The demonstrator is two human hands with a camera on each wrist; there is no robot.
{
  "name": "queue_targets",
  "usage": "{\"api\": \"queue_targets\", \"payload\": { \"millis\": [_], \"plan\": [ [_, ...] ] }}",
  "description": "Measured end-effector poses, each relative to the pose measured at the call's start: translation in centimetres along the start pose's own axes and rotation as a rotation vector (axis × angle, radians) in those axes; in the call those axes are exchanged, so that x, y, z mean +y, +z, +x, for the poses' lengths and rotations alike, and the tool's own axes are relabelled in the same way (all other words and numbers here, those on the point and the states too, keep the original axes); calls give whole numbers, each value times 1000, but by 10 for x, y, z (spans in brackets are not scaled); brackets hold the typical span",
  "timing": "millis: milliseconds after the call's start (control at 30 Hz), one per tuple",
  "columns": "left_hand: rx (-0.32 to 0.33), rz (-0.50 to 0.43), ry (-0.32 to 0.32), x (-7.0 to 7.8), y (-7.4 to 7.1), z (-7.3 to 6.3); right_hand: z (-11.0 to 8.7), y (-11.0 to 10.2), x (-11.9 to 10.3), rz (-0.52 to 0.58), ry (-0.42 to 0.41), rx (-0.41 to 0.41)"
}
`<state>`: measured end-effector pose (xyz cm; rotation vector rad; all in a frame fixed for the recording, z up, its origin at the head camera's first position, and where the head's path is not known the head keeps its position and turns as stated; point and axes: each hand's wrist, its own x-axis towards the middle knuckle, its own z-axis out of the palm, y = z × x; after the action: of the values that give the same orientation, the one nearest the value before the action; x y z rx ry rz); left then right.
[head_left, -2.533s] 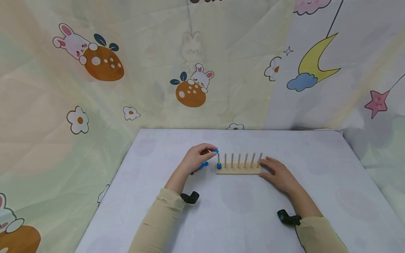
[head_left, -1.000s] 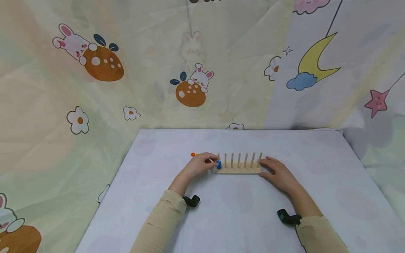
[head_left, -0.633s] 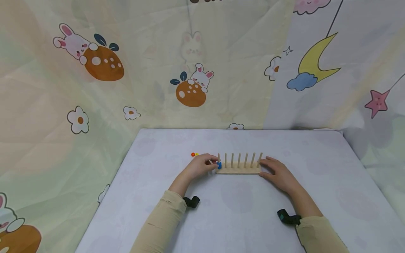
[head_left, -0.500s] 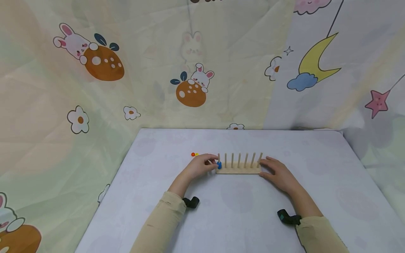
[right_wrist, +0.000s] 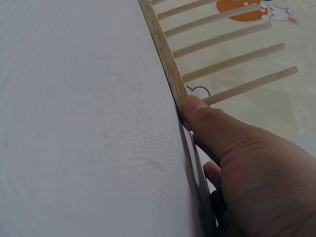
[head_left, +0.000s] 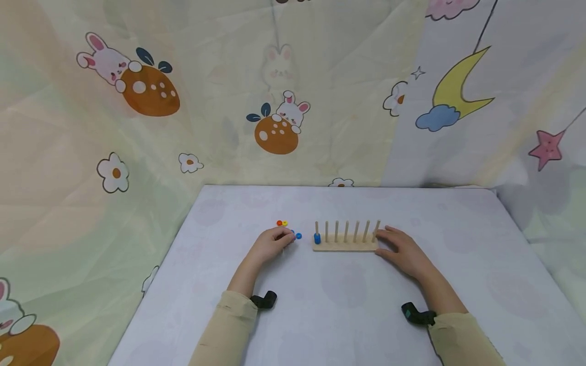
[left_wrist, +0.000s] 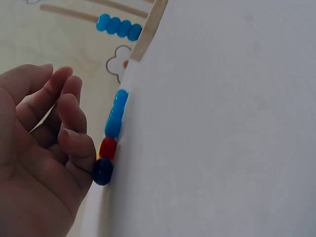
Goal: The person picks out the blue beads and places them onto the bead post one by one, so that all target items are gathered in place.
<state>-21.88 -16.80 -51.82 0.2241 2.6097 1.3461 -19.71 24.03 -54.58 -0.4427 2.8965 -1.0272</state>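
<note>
Beads (head_left: 299,236) lie beside the loosely curled, empty left grip (head_left: 270,244); right grip (head_left: 401,251) pinches pegboard (head_left: 345,247).

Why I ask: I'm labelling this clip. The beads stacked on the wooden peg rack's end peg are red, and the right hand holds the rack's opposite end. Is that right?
Not quite: the stacked beads on the end peg are blue, not red, as the left wrist view shows. The right hand does hold the opposite end of the wooden peg rack.

White table (head_left: 348,315): wooden peg rack (head_left: 345,247), loose coloured beads (head_left: 299,236).
</note>
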Motion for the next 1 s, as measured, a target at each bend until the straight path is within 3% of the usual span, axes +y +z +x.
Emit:
{"api": "queue_targets", "payload": {
  "millis": [167, 333, 433, 600, 700, 867, 1000],
  "plan": [
    [62, -23, 1, -4, -7, -11, 0, 0, 0, -6, -1, -2],
    [44, -71, 23, -4, -17, -16, -1, 1, 0, 9, 2, -1],
    [-20, -127, 4, -7, -25, -19, 0, 1, 0, 8, -1, -2],
    [-206, -183, -40, -19, -32, -20, -1, 1, -2, -4, 5, -2],
    [-247, -195, -46, -25, -29, -18, -1, 1, -3, -6, 6, -4],
    [-176, -138, -39, -28, -22, -11, -1, 0, -3, -3, 10, -2],
    [-114, -93, -69, -26, -20, -4, 0, 0, -4, 0, 14, -4]
  ]
}}
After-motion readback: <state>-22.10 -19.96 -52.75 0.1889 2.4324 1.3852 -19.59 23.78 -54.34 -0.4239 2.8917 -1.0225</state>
